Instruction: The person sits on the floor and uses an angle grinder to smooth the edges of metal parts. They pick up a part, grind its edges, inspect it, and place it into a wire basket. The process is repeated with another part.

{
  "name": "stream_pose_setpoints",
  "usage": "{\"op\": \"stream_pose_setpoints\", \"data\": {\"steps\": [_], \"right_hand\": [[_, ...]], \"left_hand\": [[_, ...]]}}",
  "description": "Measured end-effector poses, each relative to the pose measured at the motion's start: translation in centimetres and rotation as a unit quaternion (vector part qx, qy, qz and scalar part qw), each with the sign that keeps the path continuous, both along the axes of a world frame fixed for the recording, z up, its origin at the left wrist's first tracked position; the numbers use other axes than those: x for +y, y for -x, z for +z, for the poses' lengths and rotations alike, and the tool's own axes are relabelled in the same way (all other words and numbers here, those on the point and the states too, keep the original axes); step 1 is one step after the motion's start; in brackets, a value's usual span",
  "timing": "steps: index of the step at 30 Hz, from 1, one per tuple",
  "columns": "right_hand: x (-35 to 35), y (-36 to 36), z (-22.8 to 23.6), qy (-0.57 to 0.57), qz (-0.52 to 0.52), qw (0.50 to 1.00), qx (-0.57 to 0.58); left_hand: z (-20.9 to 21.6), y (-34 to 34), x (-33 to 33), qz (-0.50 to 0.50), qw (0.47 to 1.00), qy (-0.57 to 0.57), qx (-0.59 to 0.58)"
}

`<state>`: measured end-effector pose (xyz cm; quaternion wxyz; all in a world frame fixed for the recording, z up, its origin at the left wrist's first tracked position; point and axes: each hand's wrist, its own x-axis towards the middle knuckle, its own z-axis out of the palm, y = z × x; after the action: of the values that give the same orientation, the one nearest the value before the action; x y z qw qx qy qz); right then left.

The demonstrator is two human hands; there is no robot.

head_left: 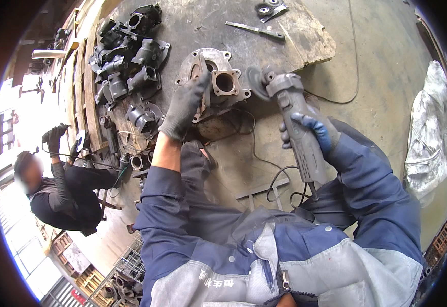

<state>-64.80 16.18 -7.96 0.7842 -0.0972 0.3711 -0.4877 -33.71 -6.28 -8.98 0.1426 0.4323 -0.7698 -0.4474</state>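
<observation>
Left fingers (200, 83) cover part of flanged housing (216, 55); narrow piece (202, 64) beneath them partly hidden, type unclear. Right fingers (284, 136): palm side hidden by angle grinder (301, 138). Disc (255, 82), up-left of these, blurred. Cable (269, 190) below them partly out of sight. Black castings (146, 53), left of left fingers, overlap, count unclear. Wheels (263, 9), well beyond right fingers: one cut by top edge. Co-worker (65, 204), far left of left fingers: face blurred.
</observation>
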Motion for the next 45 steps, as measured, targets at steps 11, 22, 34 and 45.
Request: {"op": "stream_pose_setpoints", "data": {"steps": [11, 22, 34, 45], "right_hand": [[-3.4, 1.3, 3.9, 0.024, -0.095, 0.991, 0.090], [-3.7, 1.0, 5.1, 0.057, -0.084, 0.989, 0.106], [-3.7, -2.8, 1.6, 0.031, 0.065, 0.969, 0.236], [-3.8, -6.2, -0.5, 0.146, 0.117, 0.900, 0.393]], "left_hand": [[-0.9, 0.7, 1.7, 0.057, 0.998, -0.024, 0.002], [0.8, 2.4, -2.2, 0.219, 0.972, -0.028, -0.083], [-0.8, 1.6, -1.8, 0.255, 0.943, -0.215, 0.009], [0.0, 0.4, -1.3, 0.221, 0.863, -0.398, 0.217]]}}
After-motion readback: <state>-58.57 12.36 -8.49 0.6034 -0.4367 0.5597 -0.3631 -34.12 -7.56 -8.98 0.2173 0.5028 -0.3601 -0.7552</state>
